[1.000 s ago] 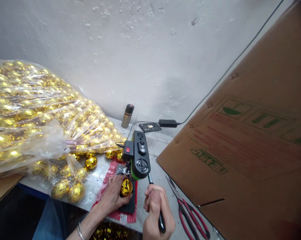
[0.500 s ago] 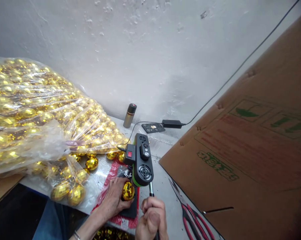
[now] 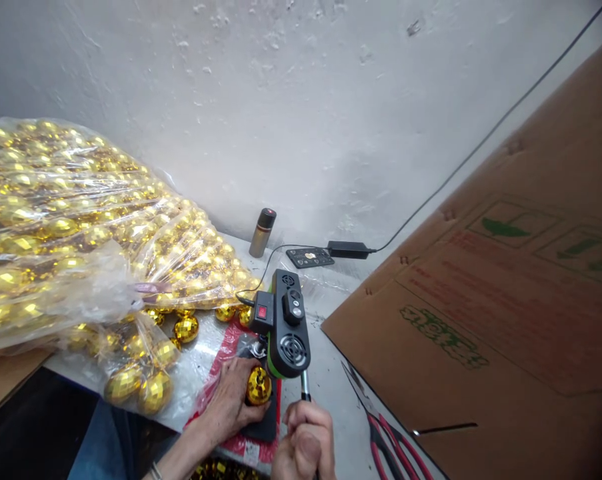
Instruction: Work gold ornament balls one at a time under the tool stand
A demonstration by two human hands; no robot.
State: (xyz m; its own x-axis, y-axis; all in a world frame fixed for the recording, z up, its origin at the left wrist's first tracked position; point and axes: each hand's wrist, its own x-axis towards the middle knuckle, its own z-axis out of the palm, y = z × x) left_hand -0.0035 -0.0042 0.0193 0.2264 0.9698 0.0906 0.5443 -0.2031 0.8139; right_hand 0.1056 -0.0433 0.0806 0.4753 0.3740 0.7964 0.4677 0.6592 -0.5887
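A small gold mirror ball (image 3: 259,387) sits in the fingers of my left hand (image 3: 229,395), held over a dark pad (image 3: 265,427) on a red plastic sheet (image 3: 233,343). My right hand (image 3: 305,437) is closed around the dark handle of a metal rod (image 3: 305,383). That rod reaches up to a black device with green edges, round vents and a red switch (image 3: 289,327); how they join is hidden. The device stands just beyond the ball. More loose gold balls (image 3: 186,328) lie left of the pad, some under clear plastic.
A big clear bag of gold balls (image 3: 95,213) fills the left side. Red-handled scissors (image 3: 388,433) lie on the right by a large cardboard box (image 3: 461,333). Behind are a spray can (image 3: 263,233), a dark flat panel (image 3: 310,257) and a black power adapter (image 3: 348,250) with a cable.
The whole view has shifted slightly. Both hands keep their grips, the left on the gold ball and the right on the rod handle; little else differs.
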